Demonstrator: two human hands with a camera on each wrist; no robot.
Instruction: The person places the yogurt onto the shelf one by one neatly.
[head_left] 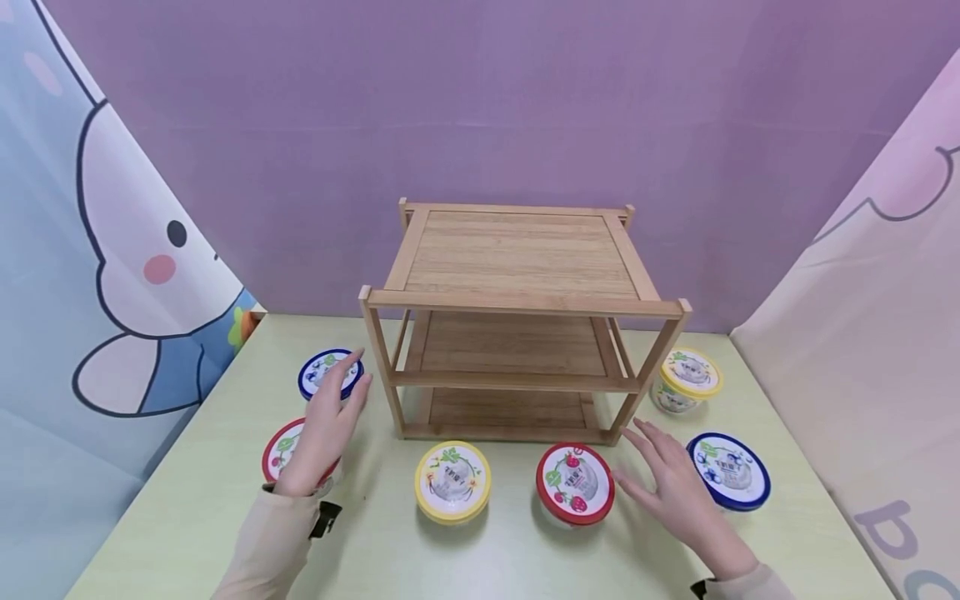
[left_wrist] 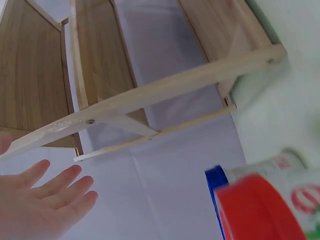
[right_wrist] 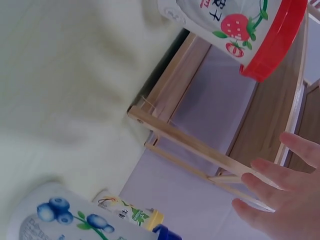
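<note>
My left hand [head_left: 328, 432] hovers over the left side of the table, its fingers extended and empty. Beneath it, partly covered, are a red-lidded tub [head_left: 278, 447] and, further back, a blue-lidded tub [head_left: 313, 372]. In the left wrist view the same hand [left_wrist: 47, 200] has spread fingers, beside the wooden rack [left_wrist: 165, 82]. My right hand [head_left: 671, 487], also empty with fingers extended, is between a red-lidded tub with strawberry print [head_left: 575, 483] and a blue-lidded tub with blueberry print [head_left: 729, 472]. Its thumb tip comes close to the red lid in the head view.
A three-level wooden rack [head_left: 525, 304] stands mid-table at the back, before a purple cloth [head_left: 480, 100]. One yellow-lidded tub [head_left: 453, 483] sits in front of it, another [head_left: 688, 372] beyond its right side. Printed curtains [head_left: 135, 250] border the table [head_left: 390, 558] on both sides.
</note>
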